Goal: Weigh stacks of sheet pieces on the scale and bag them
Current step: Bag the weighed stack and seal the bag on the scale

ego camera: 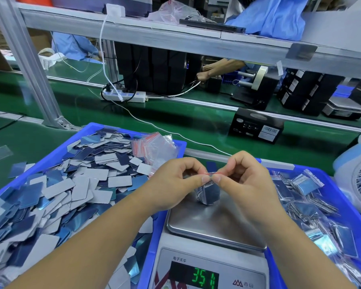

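Both my hands pinch the red-striped top edge of a small clear zip bag [208,193] filled with a stack of dark blue sheet pieces. My left hand [175,180] holds the bag's left end and my right hand [244,178] its right end, thumbs meeting in the middle. The bag hangs down onto the steel pan of the scale [215,224], whose green display [204,281] reads 35.1. Loose blue and grey sheet pieces [56,197] fill the blue bin [32,163] on the left. A pile of empty zip bags [154,147] lies at that bin's far right corner.
A second blue bin [340,197] on the right holds several filled bags [304,197] and also the scale. A white fan [358,184] stands at the far right. Beyond lie a green conveyor [175,119], a black box [256,127], a power strip [123,95] and another person's arm [219,68].
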Available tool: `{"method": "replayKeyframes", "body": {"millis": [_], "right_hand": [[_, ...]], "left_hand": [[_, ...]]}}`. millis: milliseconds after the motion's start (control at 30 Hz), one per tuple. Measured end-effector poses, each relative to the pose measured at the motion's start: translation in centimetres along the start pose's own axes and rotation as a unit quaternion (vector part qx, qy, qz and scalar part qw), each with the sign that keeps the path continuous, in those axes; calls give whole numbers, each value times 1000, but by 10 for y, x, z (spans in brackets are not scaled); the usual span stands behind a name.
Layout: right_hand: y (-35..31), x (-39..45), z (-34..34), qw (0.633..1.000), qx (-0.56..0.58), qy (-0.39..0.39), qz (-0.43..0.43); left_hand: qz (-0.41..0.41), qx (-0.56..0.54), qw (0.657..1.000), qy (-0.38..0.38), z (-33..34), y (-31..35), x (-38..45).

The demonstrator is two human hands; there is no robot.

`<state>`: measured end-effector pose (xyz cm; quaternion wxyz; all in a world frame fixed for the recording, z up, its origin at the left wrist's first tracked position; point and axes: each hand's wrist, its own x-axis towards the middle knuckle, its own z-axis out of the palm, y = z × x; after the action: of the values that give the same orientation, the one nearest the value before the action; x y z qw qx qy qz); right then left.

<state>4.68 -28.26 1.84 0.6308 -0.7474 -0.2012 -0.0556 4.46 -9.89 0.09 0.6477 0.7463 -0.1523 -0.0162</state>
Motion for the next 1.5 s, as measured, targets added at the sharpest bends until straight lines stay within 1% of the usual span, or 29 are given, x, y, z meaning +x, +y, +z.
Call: {"method": "replayKeyframes", "body": {"millis": [100,233,467,633,800,967,1100,1233,1367,1500], "right_hand": [[-1,0,-2,1000,8,4,-7],[0,2,-6,1000,13,12,-4],[1,2,-5,999,32,-13,17],[0,1,-2,999,24,-29,24],[-1,0,3,999,43,-25,23],[-2,-1,5,998,45,-34,23],[-2,0,3,997,65,-35,35],[-2,1,0,997,55,-43,37],[-6,-1,3,997,56,-26,40],[-7,-1,-1,998,35,-28,32]], "left_hand": [[-34,-21,999,-10,-7,3,-1],[-59,-26,998,-19,-14,3,-1],[-64,-7,997,-38,-8,3,-3],[-50,7,998,-40,-8,5,-3],[-32,-20,999,-28,-3,4,-5],[-32,-12,999,-33,-3,4,-4],[-22,18,999,-29,-4,5,-4],[-8,60,998,-21,-5,5,-4],[7,59,998,-17,-3,5,-5],[19,73,997,-17,-6,8,-6]]}}
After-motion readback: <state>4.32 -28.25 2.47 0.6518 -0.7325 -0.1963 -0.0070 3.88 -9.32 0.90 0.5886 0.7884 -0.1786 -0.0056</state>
